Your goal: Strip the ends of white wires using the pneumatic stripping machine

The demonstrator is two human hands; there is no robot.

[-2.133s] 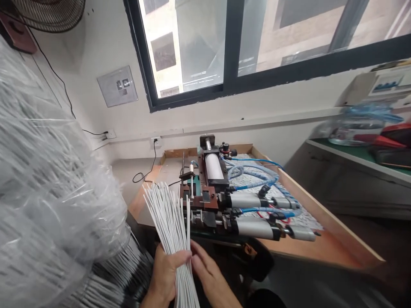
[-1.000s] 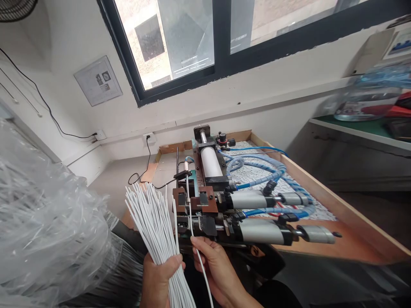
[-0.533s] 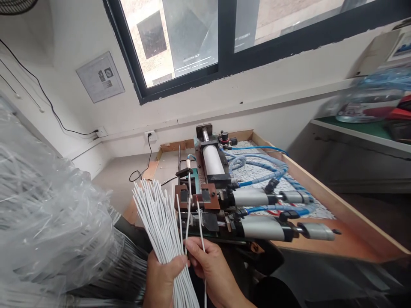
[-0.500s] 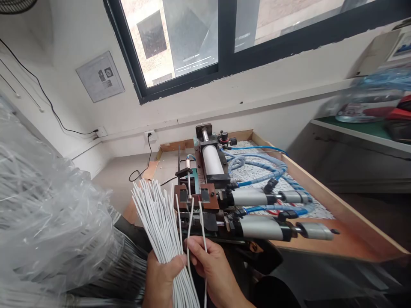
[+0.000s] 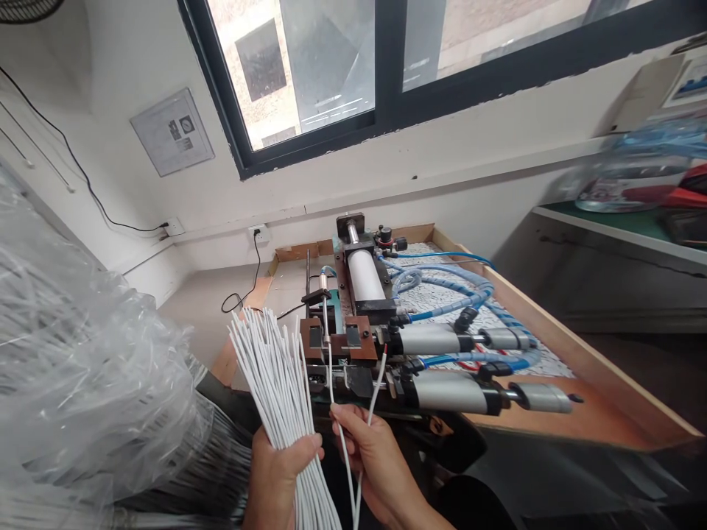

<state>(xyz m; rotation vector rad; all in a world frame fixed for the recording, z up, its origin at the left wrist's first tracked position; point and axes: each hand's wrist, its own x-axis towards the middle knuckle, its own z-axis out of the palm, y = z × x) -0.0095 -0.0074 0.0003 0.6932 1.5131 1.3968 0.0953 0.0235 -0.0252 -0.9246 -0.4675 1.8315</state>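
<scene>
My left hand (image 5: 279, 475) is closed round a thick bundle of white wires (image 5: 276, 375) that fans upward at the lower middle. My right hand (image 5: 373, 460) pinches two single white wires (image 5: 353, 412). One runs up to the front jaws of the pneumatic machine (image 5: 364, 331). The other leans to the right, and its bare stripped tip (image 5: 385, 349) stands free in front of the machine.
The machine, with silver cylinders (image 5: 453, 394) and blue air hoses (image 5: 447, 287), sits on a wooden tray (image 5: 579, 375). A big clear plastic bag of white wires (image 5: 82, 397) fills the left. A green-topped bench (image 5: 624, 228) stands at the right, below a window (image 5: 387, 66).
My right hand drew two wires away from the bundle. One now points into the machine's jaws; the other has swung right, showing a stripped tip. The left hand barely moved.
</scene>
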